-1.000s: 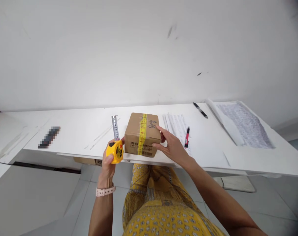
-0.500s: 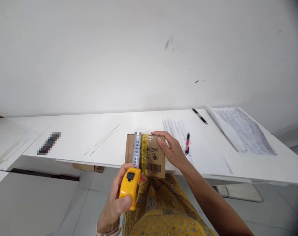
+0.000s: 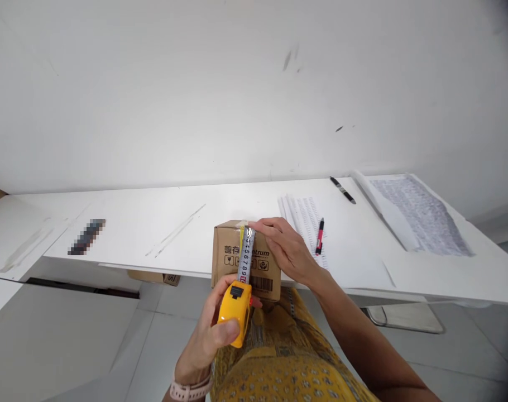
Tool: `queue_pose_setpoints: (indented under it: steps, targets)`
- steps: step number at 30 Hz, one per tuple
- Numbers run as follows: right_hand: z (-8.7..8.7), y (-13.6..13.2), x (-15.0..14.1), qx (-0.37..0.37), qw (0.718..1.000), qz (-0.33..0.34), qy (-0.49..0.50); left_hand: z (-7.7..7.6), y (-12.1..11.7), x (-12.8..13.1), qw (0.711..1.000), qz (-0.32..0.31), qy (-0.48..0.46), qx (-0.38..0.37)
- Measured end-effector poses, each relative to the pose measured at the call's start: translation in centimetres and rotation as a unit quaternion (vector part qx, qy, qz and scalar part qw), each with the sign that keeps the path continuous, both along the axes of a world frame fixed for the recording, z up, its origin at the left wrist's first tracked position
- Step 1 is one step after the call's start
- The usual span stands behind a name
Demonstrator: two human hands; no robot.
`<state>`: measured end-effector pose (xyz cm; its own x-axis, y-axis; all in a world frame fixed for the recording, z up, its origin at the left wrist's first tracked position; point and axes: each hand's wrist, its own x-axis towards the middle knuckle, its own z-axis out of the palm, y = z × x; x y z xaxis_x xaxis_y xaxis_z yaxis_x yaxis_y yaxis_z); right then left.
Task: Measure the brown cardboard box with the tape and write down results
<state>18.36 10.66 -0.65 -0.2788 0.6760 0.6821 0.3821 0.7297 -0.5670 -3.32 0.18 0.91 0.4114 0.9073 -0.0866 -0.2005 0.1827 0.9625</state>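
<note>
A yellow tape measure (image 3: 234,318) is in my left hand (image 3: 204,338), its case wrapped by my fingers with the thumb on top. Its short length of extended blade runs up the near face of a brown cardboard box (image 3: 221,271). The box is tilted at the desk's front edge, its printed face turned up toward me, and yellow tape shows beside the blade. My right hand (image 3: 296,255) is closed over the box's upper right edge, and its fingertips touch the blade's end there.
On the white desk (image 3: 170,204), printed sheets (image 3: 298,212) lie right of the box with a red pen (image 3: 320,237) on them. A black pen (image 3: 341,190) and a written paper (image 3: 421,215) are farther right. A pixelated dark object (image 3: 86,237) lies left. The wall (image 3: 195,100) rises behind.
The box has been tipped and drawn toward me over the desk edge. My left hand brought the tape measure from the box's left onto its face. My right fingertips moved to the blade's end.
</note>
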Motion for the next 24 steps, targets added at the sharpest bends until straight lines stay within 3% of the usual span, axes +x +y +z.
queue_pose_setpoints:
  steps: [6,10,16,24]
  targets:
    - [0.2,0.3,-0.1,0.011,1.000,-0.003,-0.008,-0.3,-0.9,0.7,1.000,-0.005,0.002,-0.008]
    - [-0.1,0.9,0.0,-0.003,1.000,-0.002,0.012,-1.7,-1.9,0.6,0.998,-0.037,0.000,-0.050]
    - [-0.2,1.4,0.0,-0.011,0.999,0.006,0.029,-4.1,-2.3,0.2,0.998,-0.019,-0.007,-0.053]
    - [-0.6,1.7,0.1,-0.021,0.999,0.006,0.041,-5.0,-1.8,0.2,0.997,-0.032,-0.059,-0.046]
